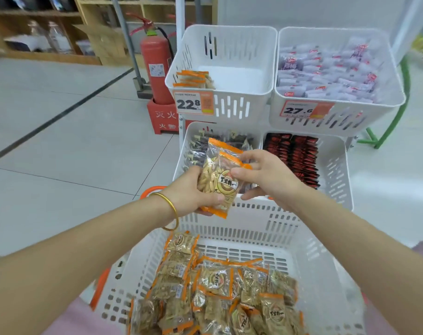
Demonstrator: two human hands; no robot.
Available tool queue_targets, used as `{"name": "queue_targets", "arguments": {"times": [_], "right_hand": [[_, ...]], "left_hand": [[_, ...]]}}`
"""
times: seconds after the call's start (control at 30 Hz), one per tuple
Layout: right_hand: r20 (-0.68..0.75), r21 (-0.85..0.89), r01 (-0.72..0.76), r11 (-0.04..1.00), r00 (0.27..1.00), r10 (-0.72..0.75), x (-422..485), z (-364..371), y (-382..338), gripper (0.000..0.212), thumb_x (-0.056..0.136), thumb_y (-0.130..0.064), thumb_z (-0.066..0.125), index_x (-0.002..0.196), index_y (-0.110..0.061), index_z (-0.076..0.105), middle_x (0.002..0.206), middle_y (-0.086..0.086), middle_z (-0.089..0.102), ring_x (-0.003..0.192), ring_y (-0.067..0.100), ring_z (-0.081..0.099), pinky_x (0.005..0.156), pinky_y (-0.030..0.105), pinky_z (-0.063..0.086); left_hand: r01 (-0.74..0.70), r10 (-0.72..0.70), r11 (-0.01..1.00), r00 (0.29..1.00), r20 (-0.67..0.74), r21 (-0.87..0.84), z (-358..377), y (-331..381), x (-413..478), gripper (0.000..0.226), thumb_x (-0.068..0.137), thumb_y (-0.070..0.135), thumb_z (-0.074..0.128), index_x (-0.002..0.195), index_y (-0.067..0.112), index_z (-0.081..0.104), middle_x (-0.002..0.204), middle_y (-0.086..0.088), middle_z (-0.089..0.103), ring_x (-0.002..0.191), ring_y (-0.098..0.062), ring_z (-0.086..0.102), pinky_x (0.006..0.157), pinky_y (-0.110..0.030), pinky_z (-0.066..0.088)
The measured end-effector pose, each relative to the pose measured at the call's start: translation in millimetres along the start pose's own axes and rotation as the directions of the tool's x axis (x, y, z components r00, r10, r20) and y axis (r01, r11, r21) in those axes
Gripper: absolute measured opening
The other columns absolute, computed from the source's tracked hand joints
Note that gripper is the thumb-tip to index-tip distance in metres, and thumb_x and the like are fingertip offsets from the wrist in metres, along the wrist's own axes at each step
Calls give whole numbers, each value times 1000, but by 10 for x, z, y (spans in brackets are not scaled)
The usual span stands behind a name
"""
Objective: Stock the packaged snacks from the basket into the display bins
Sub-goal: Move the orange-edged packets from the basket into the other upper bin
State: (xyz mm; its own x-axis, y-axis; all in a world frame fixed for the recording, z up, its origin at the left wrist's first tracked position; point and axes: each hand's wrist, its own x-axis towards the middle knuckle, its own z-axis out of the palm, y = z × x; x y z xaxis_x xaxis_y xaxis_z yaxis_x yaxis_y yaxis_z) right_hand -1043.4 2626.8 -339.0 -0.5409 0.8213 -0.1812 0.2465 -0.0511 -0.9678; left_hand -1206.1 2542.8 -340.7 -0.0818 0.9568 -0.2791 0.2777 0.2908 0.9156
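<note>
Packs (220,175) of snacks are up in the air in both hands, over the far rim of the basket (242,221), as the head camera looks down. It looks like two packs, one on top of the other. The left hand (193,189) curls under and round their left side, so its fingers grip them from below. The right hand (266,177) pinches their right side, thumb on the front. Two hands likely hold them so the packs line up flat and do not slip apart.

Many more of the same packs lie in a heap (217,286) in the basket, close to the person, so most of the job looks not yet done.

The top left bin (234,105) is the likely home. A few orange packs (193,79) stand in a row at its front left corner, and the rest of its floor is bare, so it has lots of room.

To get there the hands must go up and forward, over the lower left bin (182,155) and the tall front rim with the price tag (193,102). The top right bin (346,119), full of other snacks, sits just beside it, so the packs should go in left of that edge. A fire extinguisher (157,68) stands on the floor left of the bins, out of the way.
</note>
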Motion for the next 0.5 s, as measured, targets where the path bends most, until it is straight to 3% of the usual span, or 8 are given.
{"name": "queue_targets", "arguments": {"times": [0.13,0.27,0.33,0.43,0.5], "right_hand": [[-37,-121,-31,992,999,27,29,-7,-160,51,75,-17,79,116,-11,49,91,10,63,56,15,62,53,30,56],[-140,-62,34,997,989,-43,82,-79,-186,30,76,-11,77,95,-2,56,74,5,65,61,23,64,60,39,60],[-159,-55,80,995,983,-88,127,-83,-171,27,78,-11,75,94,0,56,70,1,65,61,20,64,62,40,58],[-182,-114,102,988,976,-122,233,-101,-176,26,80,-18,74,94,-6,55,75,4,65,63,16,60,64,43,56],[-191,-106,118,987,972,-137,303,-141,-243,29,79,-19,74,97,-14,52,92,8,66,70,21,63,64,44,56]], "left_hand": [[-33,34,999,999,33,-22,-74,89,58,38,82,15,70,108,21,43,100,1,63,83,-10,68,68,-27,59],[-21,26,997,998,61,-77,-128,150,200,38,82,22,70,113,17,48,107,-3,66,89,-14,69,75,-33,59],[-19,26,997,995,100,-70,-129,189,274,43,80,23,71,115,15,48,107,-5,66,89,-16,70,76,-35,59],[-60,63,998,988,140,-21,-110,260,369,38,79,20,73,110,18,51,104,-6,67,87,-17,70,76,-37,59],[-97,97,995,982,165,-7,-141,333,434,29,82,19,70,106,21,53,101,-4,68,85,-16,70,76,-37,59]]}}
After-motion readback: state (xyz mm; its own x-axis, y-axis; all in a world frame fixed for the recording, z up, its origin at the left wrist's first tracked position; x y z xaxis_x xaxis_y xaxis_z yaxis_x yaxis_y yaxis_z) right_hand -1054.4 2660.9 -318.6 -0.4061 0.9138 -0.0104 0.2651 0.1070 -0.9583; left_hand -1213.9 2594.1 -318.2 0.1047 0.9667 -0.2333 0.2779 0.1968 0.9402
